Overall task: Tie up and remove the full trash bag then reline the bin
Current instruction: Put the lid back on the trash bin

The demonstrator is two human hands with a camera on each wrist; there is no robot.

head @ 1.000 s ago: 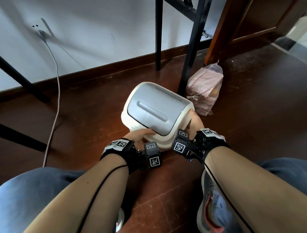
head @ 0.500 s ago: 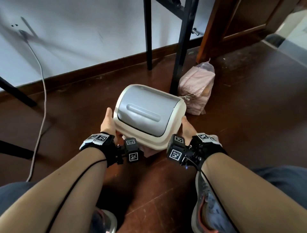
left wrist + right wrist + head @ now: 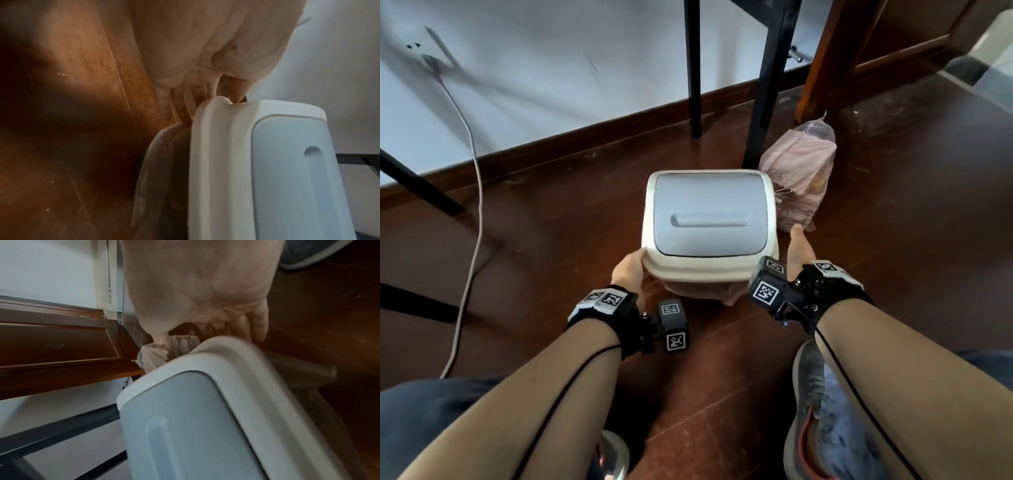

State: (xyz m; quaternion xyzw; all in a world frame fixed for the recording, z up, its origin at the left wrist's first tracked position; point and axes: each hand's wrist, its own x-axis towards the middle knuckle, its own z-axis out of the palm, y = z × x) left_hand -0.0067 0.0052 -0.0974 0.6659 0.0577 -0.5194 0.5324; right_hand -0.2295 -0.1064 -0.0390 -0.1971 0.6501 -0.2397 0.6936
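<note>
Hands at the relined bin

The left hand (image 3: 631,274) is gripping the bin (image 3: 710,270) lid's near-left corner; the right hand (image 3: 798,248) is lying flat and relaxed beside its right edge. The tied trash bag (image 3: 803,174) is sitting on the floor (image 3: 544,246) just behind.

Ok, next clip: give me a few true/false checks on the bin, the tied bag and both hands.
1. The bin has its grey swing lid fitted on top. True.
2. The tied pink trash bag sits inside the bin. False: it stands on the floor beside the bin, on its right side, by the black table leg.
3. The left hand holds the bin's near left corner. True: its thumb lies on the rim and its fingers go under it.
4. The right hand grips the tied bag. False: it is at the bin's right side, fingers straight.
5. A pink liner shows below the rim. True.
</note>
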